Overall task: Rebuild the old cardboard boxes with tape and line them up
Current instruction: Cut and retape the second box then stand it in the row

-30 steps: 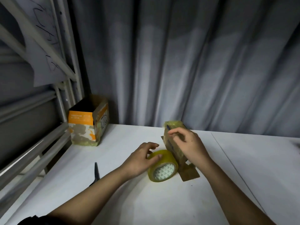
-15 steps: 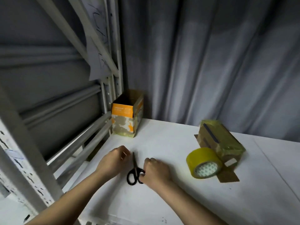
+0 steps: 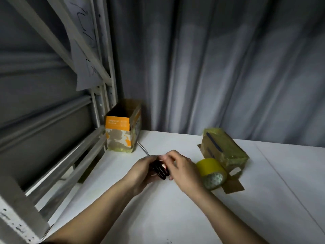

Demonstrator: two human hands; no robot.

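While held by 2 hands, scissors (image 3: 159, 169) blades toward far-left.

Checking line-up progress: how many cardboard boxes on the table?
2. An orange-and-white open-topped box stands at the back left by the metal rack. A tape-wrapped brown box lies at right, behind the yellow tape roll. None hidden that I can see.

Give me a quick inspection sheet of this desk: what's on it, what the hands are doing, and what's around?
Surface: white table.
Job's things: open-topped orange box at the back left corner; taped brown box on the right, yellow tape roll against it.
Clutter: nothing seen.
Hands: left hand and right hand both hold the black-handled scissors, blades pointing toward the orange box.
Cables: nothing seen.
Surroundings: grey curtain behind; metal shelving at left, paper sheet hanging on it.
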